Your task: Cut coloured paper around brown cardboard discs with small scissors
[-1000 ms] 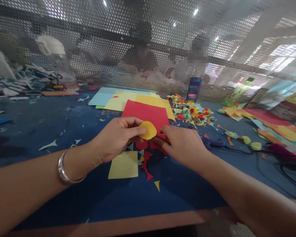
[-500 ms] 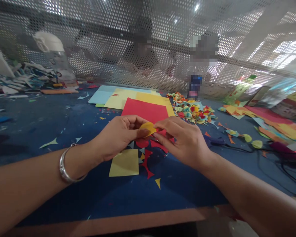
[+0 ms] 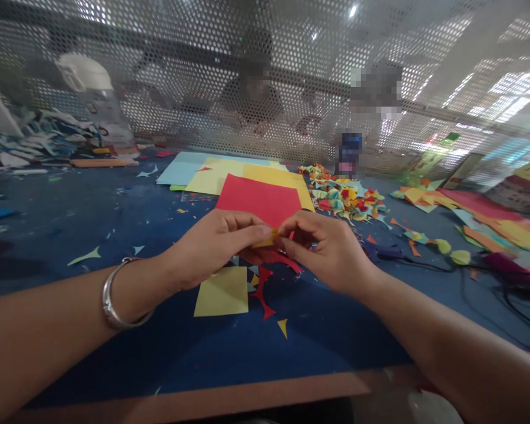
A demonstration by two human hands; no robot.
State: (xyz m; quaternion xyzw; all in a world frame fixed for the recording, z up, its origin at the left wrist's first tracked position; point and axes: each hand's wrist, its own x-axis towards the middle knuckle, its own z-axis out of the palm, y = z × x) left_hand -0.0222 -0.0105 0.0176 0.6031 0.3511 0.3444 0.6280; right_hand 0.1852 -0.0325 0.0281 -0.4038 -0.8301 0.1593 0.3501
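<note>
My left hand point(image 3: 212, 244) and my right hand point(image 3: 324, 247) meet above the blue table mat point(image 3: 115, 235), both pinching a small yellow paper circle point(image 3: 266, 238) that is now mostly hidden between the fingertips. A silver bangle point(image 3: 115, 294) rings my left wrist. Beneath the hands lie red paper scraps point(image 3: 265, 288) and a pale yellow square point(image 3: 223, 291). Just behind the hands sits a red sheet point(image 3: 258, 197) on top of yellow and light blue sheets point(image 3: 229, 174).
A heap of small coloured folded pieces point(image 3: 347, 200) lies right of the sheets. More coloured paper point(image 3: 481, 218) and dark cables point(image 3: 503, 282) are at the right. White scraps point(image 3: 48, 138) pile at the back left. A perforated metal screen point(image 3: 203, 70) stands behind, with people beyond it.
My right hand rose from the red scraps to the yellow circle held by my left hand. The circle went from flat and fully visible to pinched between both hands.
</note>
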